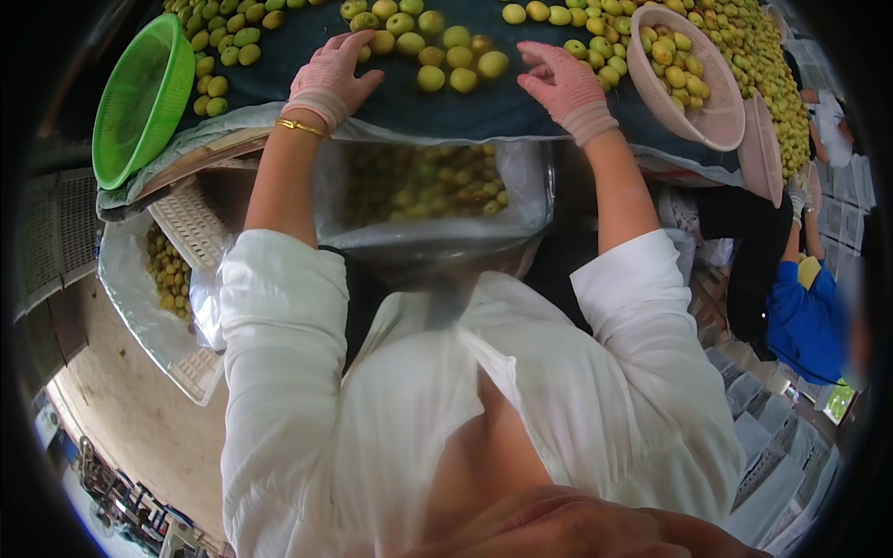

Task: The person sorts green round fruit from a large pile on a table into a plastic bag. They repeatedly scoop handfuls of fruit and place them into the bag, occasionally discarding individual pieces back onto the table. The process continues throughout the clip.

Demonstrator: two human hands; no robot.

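My left hand [328,80], in a pink knit glove, reaches over the dark cloth of the table [446,115]. Its thumb stands apart, and its fingertips rest by or on a yellow-green fruit [381,42] that looks like a jujube; I cannot tell whether they touch. Across from it, my right hand [561,87] wears the same kind of glove, with slightly curled fingers apart and nothing held. Between both hands lies a loose group of these fruits [459,56], some with brownish patches. More fruits [600,59] lie just beyond the right hand.
A green plastic basket [143,104] stands at the table's left edge. A pink basket [722,91] with fruits sits right, near a large fruit heap [760,77]. Below the edge is a plastic-lined container [530,188] of fruit; another crate [132,300] stands left. A person in blue [802,314] works at right.
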